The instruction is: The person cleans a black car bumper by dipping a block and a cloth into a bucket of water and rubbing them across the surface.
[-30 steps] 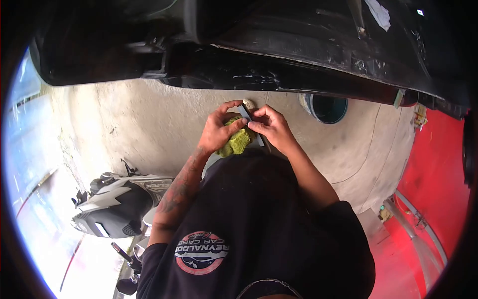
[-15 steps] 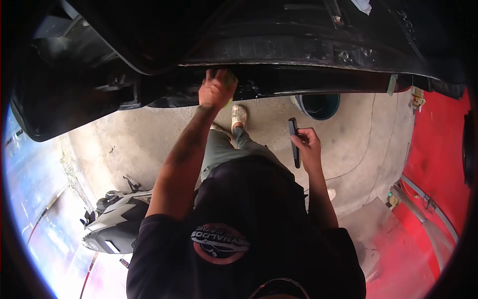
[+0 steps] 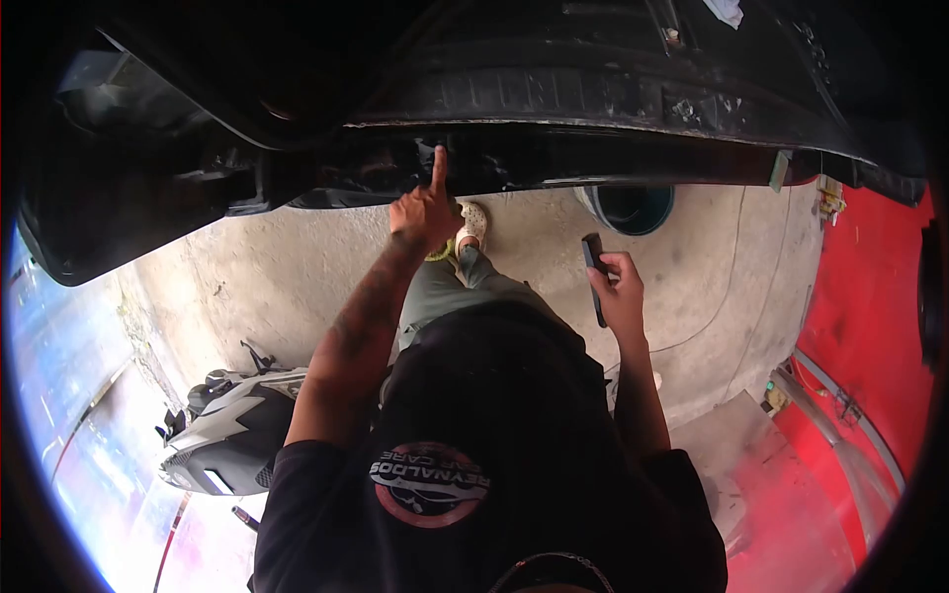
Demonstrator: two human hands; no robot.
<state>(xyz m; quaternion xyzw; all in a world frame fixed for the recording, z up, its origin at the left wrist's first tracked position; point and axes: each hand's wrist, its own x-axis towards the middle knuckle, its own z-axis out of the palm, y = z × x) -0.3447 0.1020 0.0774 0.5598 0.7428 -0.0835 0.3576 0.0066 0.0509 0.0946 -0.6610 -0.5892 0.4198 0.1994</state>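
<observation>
My left hand is at the lower edge of a glossy black car panel. Its index finger points straight out, the tip on or close to the panel where wet-looking smears show. The other fingers are folded, and a yellow-green pad peeks out beneath the hand, mostly hidden. Off to the right, my right hand pinches a slim black block between thumb and fingers, held away from the panel over the floor.
A dark teal bucket stands on the concrete floor, partly under the panel. A small green strip sticks to the panel's right end. Behind on the left is a grey-and-black motorcycle. A red wall rises at right.
My left hand has drawn back from the panel, bringing the yellow-green pad down with it, and its index finger is now stretched out. My right hand has shifted slightly right with the block.
</observation>
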